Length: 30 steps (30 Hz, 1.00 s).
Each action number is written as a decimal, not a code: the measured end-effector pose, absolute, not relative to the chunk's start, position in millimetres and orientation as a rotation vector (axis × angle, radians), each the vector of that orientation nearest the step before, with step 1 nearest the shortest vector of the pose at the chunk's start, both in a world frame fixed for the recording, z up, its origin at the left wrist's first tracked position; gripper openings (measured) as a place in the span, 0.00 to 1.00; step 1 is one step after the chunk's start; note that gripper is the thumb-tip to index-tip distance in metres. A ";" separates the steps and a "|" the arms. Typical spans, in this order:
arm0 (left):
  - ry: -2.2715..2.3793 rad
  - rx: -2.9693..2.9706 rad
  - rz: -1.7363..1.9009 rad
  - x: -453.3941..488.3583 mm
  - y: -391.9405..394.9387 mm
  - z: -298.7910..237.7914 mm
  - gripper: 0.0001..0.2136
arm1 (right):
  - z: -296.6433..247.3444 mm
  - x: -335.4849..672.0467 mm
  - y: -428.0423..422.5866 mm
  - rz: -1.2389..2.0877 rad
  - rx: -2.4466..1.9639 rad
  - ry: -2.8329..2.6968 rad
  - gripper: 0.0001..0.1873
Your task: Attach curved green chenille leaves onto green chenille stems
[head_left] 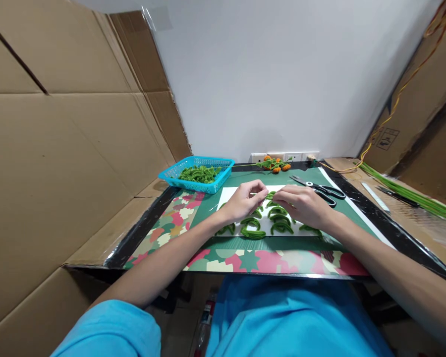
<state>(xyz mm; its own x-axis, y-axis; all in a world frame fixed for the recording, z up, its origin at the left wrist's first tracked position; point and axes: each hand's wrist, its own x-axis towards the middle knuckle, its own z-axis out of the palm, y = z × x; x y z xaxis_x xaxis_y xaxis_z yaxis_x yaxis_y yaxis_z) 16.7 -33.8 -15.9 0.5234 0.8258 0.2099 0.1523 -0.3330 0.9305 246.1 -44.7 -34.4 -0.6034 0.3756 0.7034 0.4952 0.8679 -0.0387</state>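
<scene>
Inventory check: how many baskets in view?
1: blue basket at the mat's far-left corner, filled with green pieces. No other shows, and none seems hidden.

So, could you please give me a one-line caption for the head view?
Left hand and right hand pinch a green fuzzy piece over white paper, near scissors.

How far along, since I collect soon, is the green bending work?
Done: several curved green pieces on the white sheet, more in the blue basket. In hand: the left hand and right hand meet on one green piece. Left, probably: the long green stems lying full-length at right.
</scene>
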 end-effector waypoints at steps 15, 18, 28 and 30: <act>0.783 1.777 0.842 14.9 -34.7 -12.4 0.19 | -30.8 243.5 -47.9 -0.206 -0.526 -2.172 0.09; 0.763 1.751 0.872 15.5 -34.8 -11.9 0.19 | -33.8 243.6 -47.3 -0.213 -0.546 -2.103 0.06; 0.767 1.758 0.917 17.4 -37.1 -9.6 0.20 | -38.2 244.1 -42.7 -0.185 -0.677 -2.028 0.10; 0.758 1.749 0.913 17.5 -36.7 -9.9 0.20 | -36.8 243.9 -43.8 -0.143 -0.682 -2.029 0.11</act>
